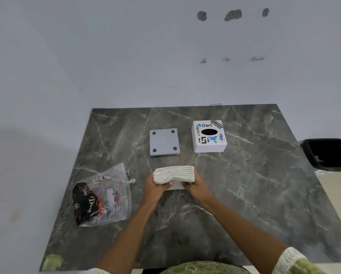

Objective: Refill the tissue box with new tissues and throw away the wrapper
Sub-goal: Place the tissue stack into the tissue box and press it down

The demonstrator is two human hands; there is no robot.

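Both hands at table centre: left hand (154,187) and right hand (195,186) clasp the tissue stack (174,174) from either side. Tissue box (209,137) sits at one o'clock, its base plate (164,142) at twelve, empty wrapper (103,196) at nine, black bin (328,154) at three.
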